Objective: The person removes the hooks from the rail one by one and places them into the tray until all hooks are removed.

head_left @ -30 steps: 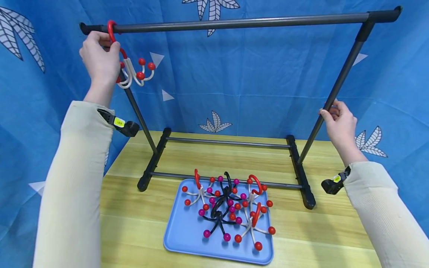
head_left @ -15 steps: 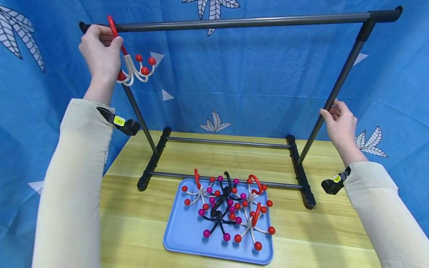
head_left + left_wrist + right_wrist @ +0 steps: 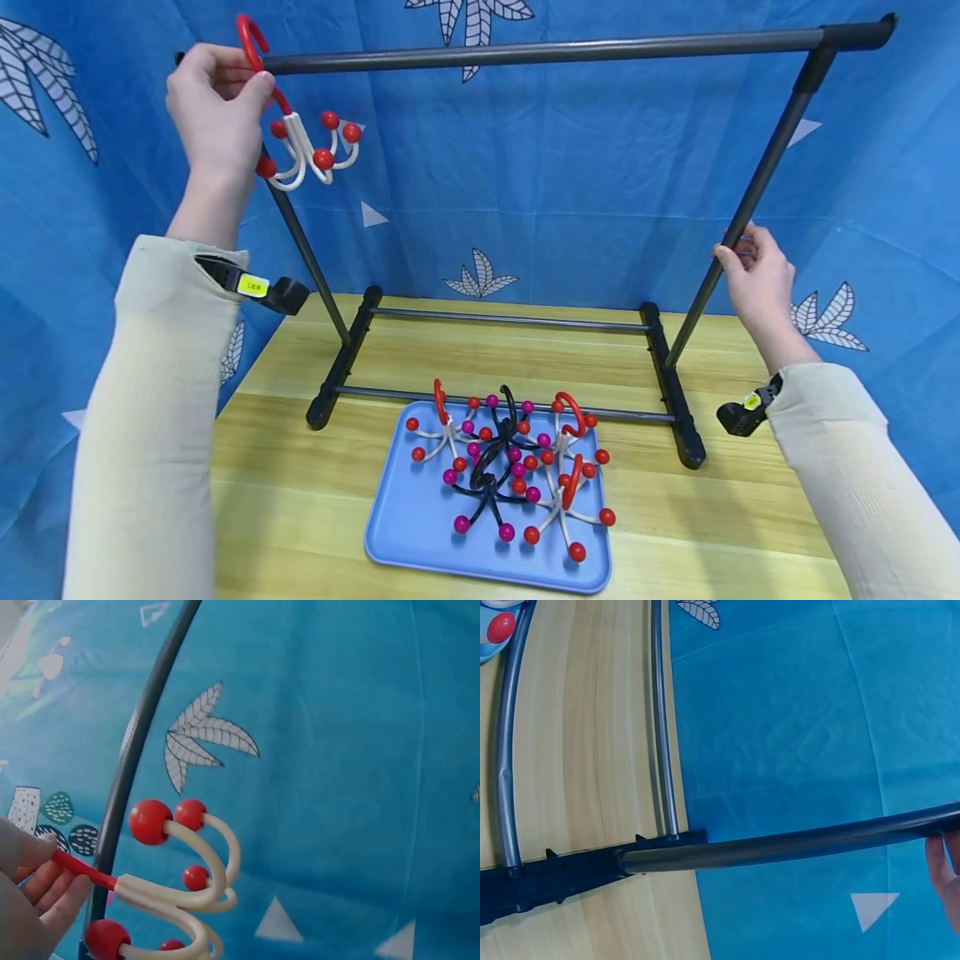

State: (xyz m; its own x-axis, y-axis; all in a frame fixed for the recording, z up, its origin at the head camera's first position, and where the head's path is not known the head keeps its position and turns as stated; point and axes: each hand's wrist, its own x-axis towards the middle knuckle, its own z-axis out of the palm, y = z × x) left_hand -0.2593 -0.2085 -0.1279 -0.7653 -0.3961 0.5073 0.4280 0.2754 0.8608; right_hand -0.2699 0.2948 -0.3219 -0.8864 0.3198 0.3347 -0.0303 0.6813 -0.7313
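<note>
In the head view my left hand (image 3: 221, 112) pinches the red stem of a multi-armed hanger hook (image 3: 300, 146) at the rack's upper left. Its white arms curve upward and end in red balls. The red crook stands above the top rail (image 3: 525, 54), apart from it as far as I can tell. The left wrist view shows the same hook (image 3: 180, 892) between my thumb and fingers (image 3: 64, 900), beside a dark rack post. My right hand (image 3: 761, 279) grips the right post (image 3: 772, 158) of the garment rack, thumb in front.
Below the rail, a blue tray (image 3: 420, 542) bears several more hooks: white ones with red crooks, such as one hook (image 3: 562, 500), and black ones with magenta balls, such as another hook (image 3: 490, 483). The rack's foot (image 3: 675, 392) stands on the wooden table (image 3: 300, 500). Blue cloth (image 3: 600, 167) hangs behind.
My left hand has risen slightly, lifting the hook's crook from over the top rail to above it. The right hand has kept its grip and place.
</note>
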